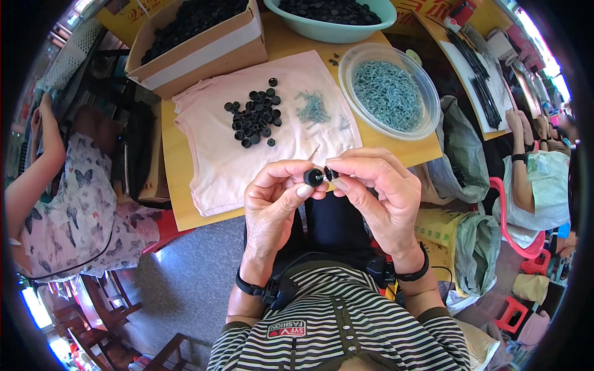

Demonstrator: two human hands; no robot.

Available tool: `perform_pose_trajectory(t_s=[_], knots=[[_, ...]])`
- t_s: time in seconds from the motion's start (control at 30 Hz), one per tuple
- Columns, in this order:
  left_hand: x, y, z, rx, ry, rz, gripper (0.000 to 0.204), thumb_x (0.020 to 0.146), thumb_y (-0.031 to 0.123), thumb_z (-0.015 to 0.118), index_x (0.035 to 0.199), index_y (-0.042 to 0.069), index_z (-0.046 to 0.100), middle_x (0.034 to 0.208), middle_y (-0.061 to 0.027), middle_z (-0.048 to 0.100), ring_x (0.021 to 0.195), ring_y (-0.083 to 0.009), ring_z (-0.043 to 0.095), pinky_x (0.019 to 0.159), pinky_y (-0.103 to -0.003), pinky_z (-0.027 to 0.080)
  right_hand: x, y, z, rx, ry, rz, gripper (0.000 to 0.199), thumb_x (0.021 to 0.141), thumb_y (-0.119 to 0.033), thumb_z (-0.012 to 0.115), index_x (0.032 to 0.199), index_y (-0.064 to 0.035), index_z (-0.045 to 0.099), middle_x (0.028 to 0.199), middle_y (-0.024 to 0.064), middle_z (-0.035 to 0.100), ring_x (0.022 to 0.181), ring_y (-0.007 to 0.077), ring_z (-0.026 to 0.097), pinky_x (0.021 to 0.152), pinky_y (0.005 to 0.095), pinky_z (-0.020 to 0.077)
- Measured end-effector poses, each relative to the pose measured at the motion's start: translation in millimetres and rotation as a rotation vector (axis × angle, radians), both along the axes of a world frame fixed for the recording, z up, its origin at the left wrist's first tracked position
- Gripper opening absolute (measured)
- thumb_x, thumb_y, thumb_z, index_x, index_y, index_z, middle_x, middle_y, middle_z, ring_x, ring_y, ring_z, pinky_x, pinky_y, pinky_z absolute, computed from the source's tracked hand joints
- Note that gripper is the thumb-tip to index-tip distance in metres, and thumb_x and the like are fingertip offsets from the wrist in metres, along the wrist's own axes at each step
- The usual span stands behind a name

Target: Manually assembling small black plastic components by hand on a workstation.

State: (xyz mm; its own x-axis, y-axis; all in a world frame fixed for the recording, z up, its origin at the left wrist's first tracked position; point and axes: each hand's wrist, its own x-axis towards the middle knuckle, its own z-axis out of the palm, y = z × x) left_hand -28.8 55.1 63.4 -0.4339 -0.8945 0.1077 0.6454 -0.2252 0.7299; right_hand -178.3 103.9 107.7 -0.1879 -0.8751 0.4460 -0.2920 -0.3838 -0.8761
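Note:
Just beyond the table's near edge, my left hand (272, 198) pinches a round black cap (314, 178) between thumb and fingers. My right hand (383, 185) grips a smaller black piece (331, 174) right beside the cap; whether the two touch I cannot tell. Past my hands, a pile of small black caps (253, 120) lies on a pale pink cloth (216, 167). To its right sits a small heap of bluish-grey screws (314, 107), with a few loose ones (343, 123) nearby.
A cardboard box (204, 52) of black parts stands at the far left. Behind is a pale green basin (334, 25) of black parts; a clear round tub (433, 102) of screws sits at right. People sit on both sides. Sacks (476, 247) stand right of my legs.

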Motion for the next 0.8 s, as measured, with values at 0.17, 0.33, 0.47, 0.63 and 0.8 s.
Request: perform_pose_trajectory(t_s=[0.17,0.33,0.47,0.63,0.8], knots=[[-1,1,0,-0.006,-0.014,0.002,0.025,0.082,-0.001,0.065,0.106,-0.003,0.058,0.095,-0.0132,0.065,0.084,-0.0185,0.065,0.077,-0.031,0.055,0,0,2,-0.015,0.097,-0.012,0.021,0.079,0.004,0.065,0.099,-0.0008,0.065,0.093,0.011,0.063,0.08,0.0176,0.064,0.067,0.0257,0.0529],[-2,1,2,-0.052,-0.061,0.032,0.024,0.079,-0.006,0.065,0.103,-0.004,0.059,0.098,-0.0121,0.062,0.086,-0.0183,0.064,0.08,-0.031,0.055,-1,1,-2,-0.039,0.137,-0.01,0.021,0.078,0.003,0.066,0.098,-0.0006,0.066,0.094,0.0111,0.063,0.082,0.0195,0.063,0.07,0.0271,0.0526],[-2,1,1,-0.088,-0.117,0.05,0.024,0.079,-0.009,0.064,0.102,-0.004,0.06,0.104,-0.012,0.059,0.091,-0.0174,0.062,0.083,-0.031,0.054,0,2,-6,-0.029,0.097,-0.014,0.022,0.078,0.004,0.065,0.1,-0.0002,0.066,0.094,0.0112,0.063,0.082,0.0198,0.063,0.07,0.0273,0.0524],[-4,1,0,-0.156,-0.174,0.082,0.025,0.08,-0.01,0.063,0.104,-0.004,0.061,0.106,-0.0124,0.059,0.097,-0.0172,0.059,0.086,-0.029,0.052,0,2,-8,-0.021,0.045,-0.025,0.021,0.079,0.004,0.064,0.1,0.0006,0.065,0.094,0.0117,0.063,0.08,0.0187,0.063,0.069,0.0266,0.0526],[-2,1,-3,-0.24,-0.219,0.132,0.026,0.079,-0.011,0.062,0.104,-0.003,0.062,0.108,-0.0133,0.059,0.101,-0.0178,0.058,0.088,-0.028,0.049,2,1,-8,-0.012,0.064,-0.037,0.021,0.08,0.005,0.063,0.1,0.0011,0.065,0.091,0.0121,0.063,0.079,0.0182,0.064,0.069,0.0262,0.0525]])
